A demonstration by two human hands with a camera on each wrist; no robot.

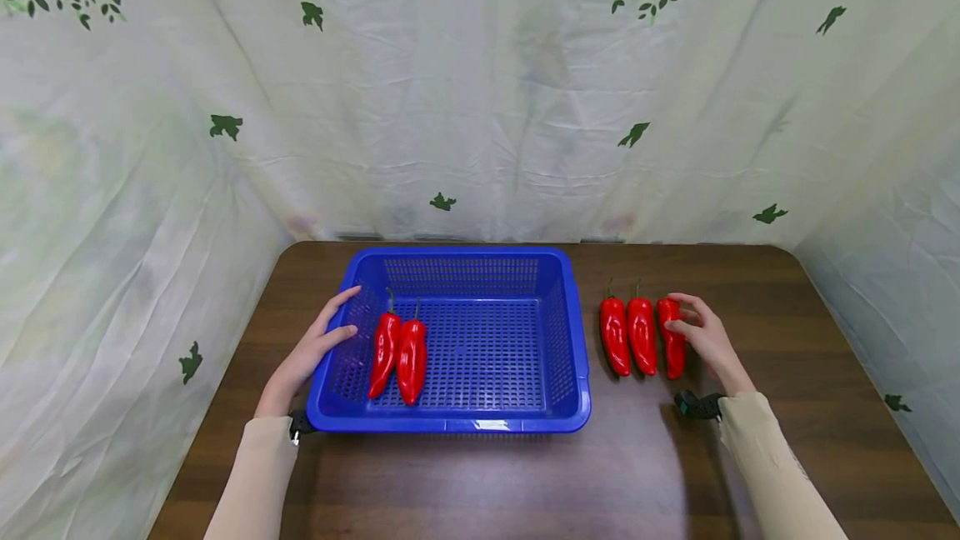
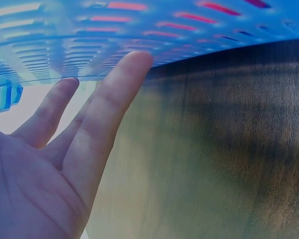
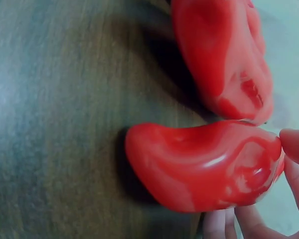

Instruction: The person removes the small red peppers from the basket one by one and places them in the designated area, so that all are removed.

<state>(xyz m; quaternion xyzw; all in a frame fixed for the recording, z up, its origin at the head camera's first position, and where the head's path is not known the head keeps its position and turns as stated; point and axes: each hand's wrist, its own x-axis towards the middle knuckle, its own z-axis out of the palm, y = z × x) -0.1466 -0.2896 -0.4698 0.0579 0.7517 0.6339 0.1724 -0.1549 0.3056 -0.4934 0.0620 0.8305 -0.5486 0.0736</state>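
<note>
My left hand [image 1: 311,352] holds the left rim of a blue plastic basket [image 1: 495,425]. Thumb and forefinger reach over the rim, while in the left wrist view other fingers [image 2: 102,119] lie nearly straight along its slotted outer wall. Inside the basket, toward the left, lie two red peppers [image 1: 385,352] [image 1: 411,361] with thin green stems. Right of the basket, my right hand [image 1: 708,340] pinches the rightmost of three red peppers [image 1: 672,348] between thumb and fingers. That pepper [image 3: 204,167] also shows in the right wrist view, close beside another pepper [image 3: 214,55].
Two more red peppers [image 1: 614,336] [image 1: 641,336] lie in a row on the brown wooden table [image 1: 510,482], between the basket and my right hand. Pale curtains [image 1: 480,107] with green leaf prints hang behind the table and along both sides.
</note>
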